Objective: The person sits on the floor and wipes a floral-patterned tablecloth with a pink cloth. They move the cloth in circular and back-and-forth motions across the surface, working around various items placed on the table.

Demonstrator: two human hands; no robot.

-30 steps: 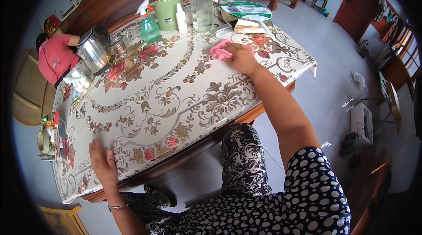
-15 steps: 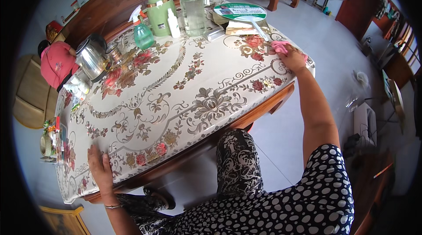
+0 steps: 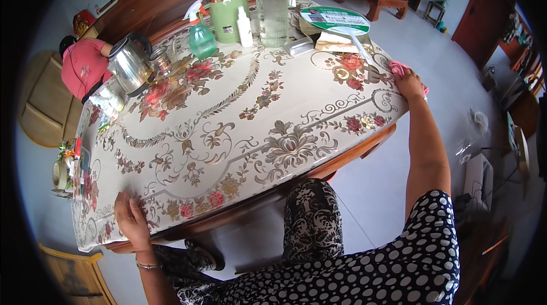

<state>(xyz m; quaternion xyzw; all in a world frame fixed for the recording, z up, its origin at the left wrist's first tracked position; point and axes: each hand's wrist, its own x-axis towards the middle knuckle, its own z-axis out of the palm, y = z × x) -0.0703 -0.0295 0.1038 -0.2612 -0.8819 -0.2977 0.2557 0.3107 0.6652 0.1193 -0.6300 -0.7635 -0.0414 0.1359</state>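
Observation:
At the table's right edge my right hand (image 3: pixel 411 85) is closed over a pink cloth (image 3: pixel 399 68), which bulges out on both sides of the fingers. The arm reaches far out to the right. My left hand (image 3: pixel 131 215) lies flat on the near left part of the patterned tablecloth (image 3: pixel 296 94), fingers stretched out, with nothing in it. Close to the pink cloth lies a green and white round fan (image 3: pixel 335 20) on a small stack of papers (image 3: pixel 336 41), its pale handle pointing toward my right hand.
Along the far side stand a green spray bottle (image 3: pixel 202 41), a green thermos (image 3: pixel 226 14), a white spray bottle (image 3: pixel 244 28) and a glass pitcher (image 3: pixel 272 19). A metal kettle (image 3: pixel 130 66) and a jar (image 3: pixel 161 62) are at left. Beyond them a person in pink (image 3: pixel 84 66) bends over.
My right hand has slid the pink cloth outward to the table's right edge. My left hand stays on the tablecloth. The view has shifted slightly.

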